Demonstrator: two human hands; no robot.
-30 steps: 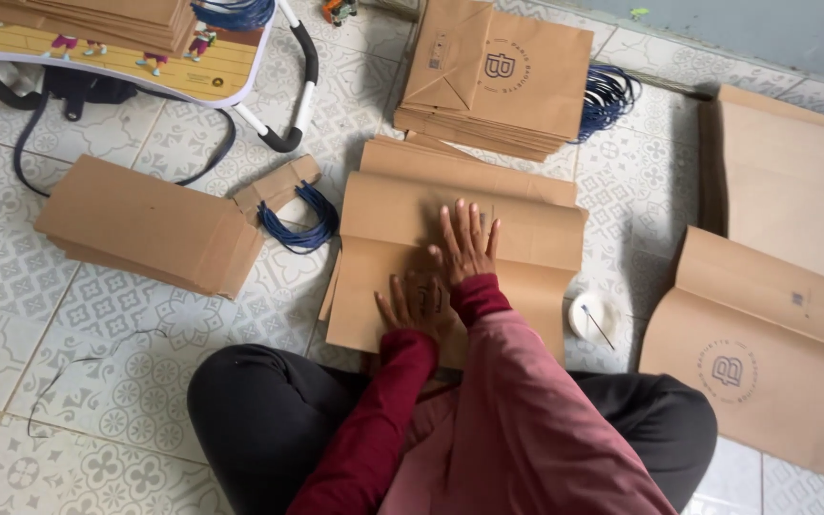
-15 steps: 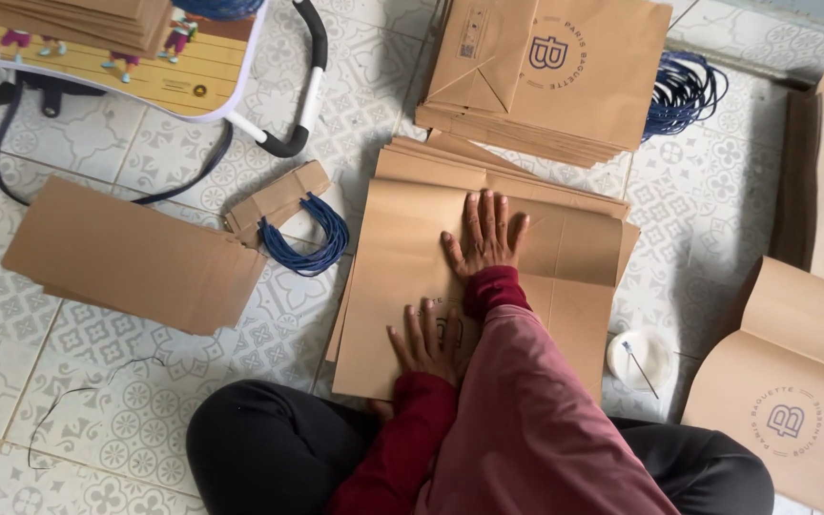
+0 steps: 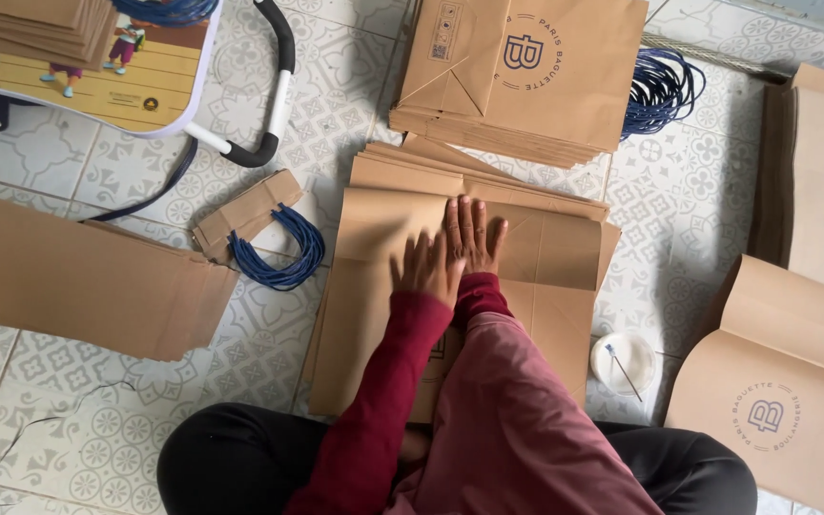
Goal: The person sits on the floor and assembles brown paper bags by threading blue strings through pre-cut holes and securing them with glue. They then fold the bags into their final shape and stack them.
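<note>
Hands pressing a paper bag on a tiled floor

Left hand [image 3: 424, 270] and right hand [image 3: 472, 232] lie flat, fingers spread, gripping nothing, on the paper bag [image 3: 374, 286]; patterned floor tiles [image 3: 97, 420] surround it.

Patterned grey-and-white floor tiles [image 3: 126, 181] are covering the whole room floor. Soft, even daylight is falling across them. A strip of pale blue wall [image 3: 813, 11] is showing at the upper right corner.

Both hands [image 3: 450, 253] lie on the flat bag [image 3: 545, 277], cords [image 3: 283, 253] left (glue dish [image 3: 625, 360] perhaps right).
</note>
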